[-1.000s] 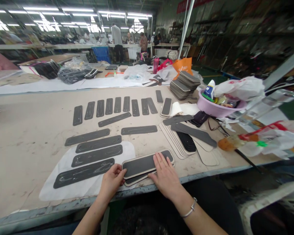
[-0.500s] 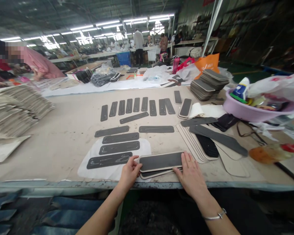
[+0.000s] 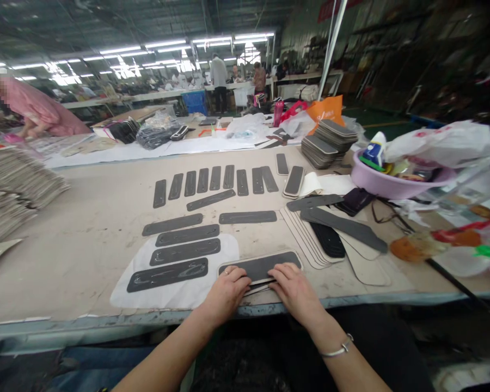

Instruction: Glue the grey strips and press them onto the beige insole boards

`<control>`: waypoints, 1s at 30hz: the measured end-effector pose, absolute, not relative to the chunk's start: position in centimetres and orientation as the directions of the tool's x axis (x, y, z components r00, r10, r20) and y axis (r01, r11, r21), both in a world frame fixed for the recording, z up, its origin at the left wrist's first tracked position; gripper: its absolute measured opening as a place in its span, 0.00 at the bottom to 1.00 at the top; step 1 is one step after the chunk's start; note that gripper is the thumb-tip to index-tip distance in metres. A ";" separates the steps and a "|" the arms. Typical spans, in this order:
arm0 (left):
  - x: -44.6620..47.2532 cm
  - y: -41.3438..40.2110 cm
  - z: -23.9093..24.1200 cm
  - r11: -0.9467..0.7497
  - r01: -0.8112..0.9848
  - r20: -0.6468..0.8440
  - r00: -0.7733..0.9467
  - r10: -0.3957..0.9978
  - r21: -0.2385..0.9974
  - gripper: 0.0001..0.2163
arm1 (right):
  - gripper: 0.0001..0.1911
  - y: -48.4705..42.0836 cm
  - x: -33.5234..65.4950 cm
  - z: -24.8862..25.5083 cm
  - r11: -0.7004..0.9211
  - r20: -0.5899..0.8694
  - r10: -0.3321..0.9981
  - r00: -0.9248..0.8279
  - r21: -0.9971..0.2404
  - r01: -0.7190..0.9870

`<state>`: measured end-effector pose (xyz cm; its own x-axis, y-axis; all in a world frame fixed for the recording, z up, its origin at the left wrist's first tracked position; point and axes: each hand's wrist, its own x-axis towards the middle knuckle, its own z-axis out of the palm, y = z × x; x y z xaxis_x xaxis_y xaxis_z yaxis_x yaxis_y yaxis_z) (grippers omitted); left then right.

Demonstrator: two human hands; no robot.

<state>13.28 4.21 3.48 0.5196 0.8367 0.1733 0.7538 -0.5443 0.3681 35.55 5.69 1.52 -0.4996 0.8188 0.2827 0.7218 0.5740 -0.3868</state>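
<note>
A long dark grey panel with a pale border [image 3: 265, 265] lies by the table's front edge, on top of at least one similar piece. My left hand [image 3: 226, 292] grips its near edge on the left, fingers bent over the top and the thumb low at the front. Toward the other end, my right hand [image 3: 294, 291] holds the same edge in a like way. Left of them, a grey strip with shiny streaks [image 3: 167, 275] rests on a white sheet [image 3: 167, 296]. Several similar strips are laid out behind it.
Pale cut pieces [image 3: 306, 250] fan out at the right, beside black pieces [image 3: 329, 239]. Farther back stand a stack of grey panels [image 3: 320, 152] and a purple basin [image 3: 384, 185]. Layered sheets [image 3: 20, 185] are piled at left. A person in pink [image 3: 44, 106] leans over at far left.
Both hands have moved closer together along the panel's near edge, fingers now curled over it. The right hand was flat at its right end before. The view has shifted slightly right.
</note>
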 end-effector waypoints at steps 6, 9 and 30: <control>13.0 4.6 2.9 -0.540 0.740 0.192 0.509 0.839 0.400 0.07 | 0.06 6.2 35.1 1.7 0.566 0.270 0.824 -0.498 -0.438 0.698; 13.0 4.7 3.0 -0.549 0.726 0.198 0.517 0.833 0.413 0.07 | 0.04 6.3 35.2 1.8 0.565 0.266 0.824 -0.500 -0.444 0.695; 13.1 4.8 2.5 -0.558 0.733 0.210 0.520 0.828 0.389 0.08 | 0.06 5.8 34.5 2.8 0.486 0.183 0.872 -0.454 -0.440 0.756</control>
<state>13.08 4.76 2.51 0.5196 0.8282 0.2100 0.7326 -0.5583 0.3894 34.48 5.84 2.79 -0.4542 0.8720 0.1826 0.7556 0.4857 -0.4395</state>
